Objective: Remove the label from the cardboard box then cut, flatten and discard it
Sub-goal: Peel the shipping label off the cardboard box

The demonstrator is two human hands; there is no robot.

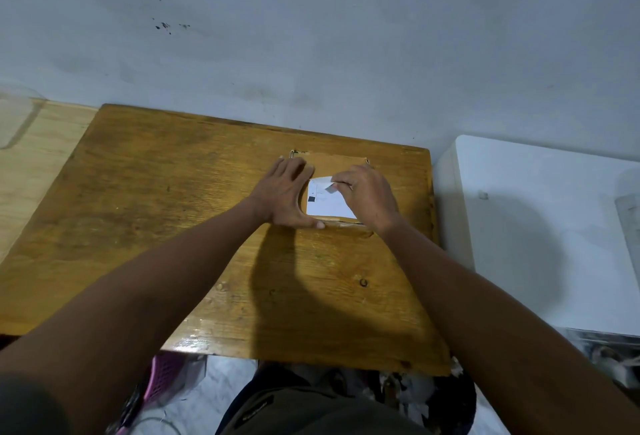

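A small brown cardboard box (pixel 337 159) lies near the far right edge of the wooden table (pixel 173 227). A white label (pixel 327 204) with a black square covers its top. My left hand (pixel 287 197) lies flat with spread fingers on the box's left side, pressing it down. My right hand (pixel 369 197) pinches the label's upper corner, which is curled up off the box. The box's right part is hidden under my right hand.
A white appliance or cabinet (pixel 540 227) stands just right of the table. A lighter wooden surface (pixel 34 150) adjoins on the left. A grey wall rises behind. A purple basket (pixel 162 375) sits on the floor below the near edge.
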